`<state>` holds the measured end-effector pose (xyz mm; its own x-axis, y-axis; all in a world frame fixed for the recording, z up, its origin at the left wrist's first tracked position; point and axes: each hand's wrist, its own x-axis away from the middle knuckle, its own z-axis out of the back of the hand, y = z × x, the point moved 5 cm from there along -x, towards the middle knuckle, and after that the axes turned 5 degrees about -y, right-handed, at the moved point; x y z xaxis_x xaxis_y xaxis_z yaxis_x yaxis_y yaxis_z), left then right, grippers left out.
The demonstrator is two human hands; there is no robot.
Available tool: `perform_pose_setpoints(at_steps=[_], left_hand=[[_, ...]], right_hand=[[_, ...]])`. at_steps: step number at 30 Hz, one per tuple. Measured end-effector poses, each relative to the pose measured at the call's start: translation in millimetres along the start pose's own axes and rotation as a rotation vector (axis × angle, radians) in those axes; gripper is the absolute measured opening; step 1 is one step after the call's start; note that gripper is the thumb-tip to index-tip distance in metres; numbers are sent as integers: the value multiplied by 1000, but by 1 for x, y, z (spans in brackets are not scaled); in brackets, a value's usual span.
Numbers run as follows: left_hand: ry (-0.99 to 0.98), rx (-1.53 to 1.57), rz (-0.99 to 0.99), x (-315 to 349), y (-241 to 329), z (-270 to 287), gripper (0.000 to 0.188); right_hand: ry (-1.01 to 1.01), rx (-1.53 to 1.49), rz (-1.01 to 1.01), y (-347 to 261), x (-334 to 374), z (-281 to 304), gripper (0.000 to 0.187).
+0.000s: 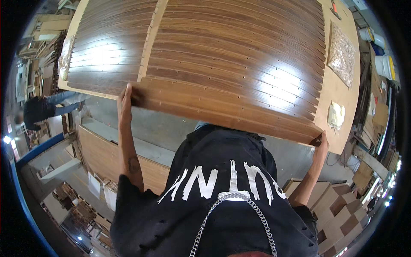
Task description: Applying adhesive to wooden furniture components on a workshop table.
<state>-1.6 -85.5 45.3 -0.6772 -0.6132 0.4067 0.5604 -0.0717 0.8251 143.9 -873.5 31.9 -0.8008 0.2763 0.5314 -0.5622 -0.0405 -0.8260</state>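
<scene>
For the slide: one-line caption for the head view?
Both hands, left hand and right hand, grip the near edge of stacked brown wood-grain panels on a workbench.

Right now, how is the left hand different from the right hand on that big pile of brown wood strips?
The left hand grips the near edge of the stacked wood strips well in from the left end; the right hand grips the far right corner. The left hand sits higher in the picture and the right hand lower. The left forearm shows a dark mark; none is visible on the right. Both are bare and hold the same edge.

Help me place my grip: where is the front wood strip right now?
In the head view, the front wood strip lies along the workbench's near edge, between the left hand and right hand.
</scene>
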Motion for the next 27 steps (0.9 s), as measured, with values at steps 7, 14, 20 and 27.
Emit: perform_pose_setpoints(at_steps=[7,14,20,27], left_hand=[[102,-156,167,29,-63,4,57],[29,-186,174,2,-84,-15,52],[23,-56,29,-29,-86,-39,53],[148,-107,-100,-26,-66,-50,53]], right_hand=[[-1,347,-6,14,52,-28,56],[134,368,-124,45,18,-8,56],[32,285,-127,78,-30,2,56],[61,213,35,89,-24,0,48]])
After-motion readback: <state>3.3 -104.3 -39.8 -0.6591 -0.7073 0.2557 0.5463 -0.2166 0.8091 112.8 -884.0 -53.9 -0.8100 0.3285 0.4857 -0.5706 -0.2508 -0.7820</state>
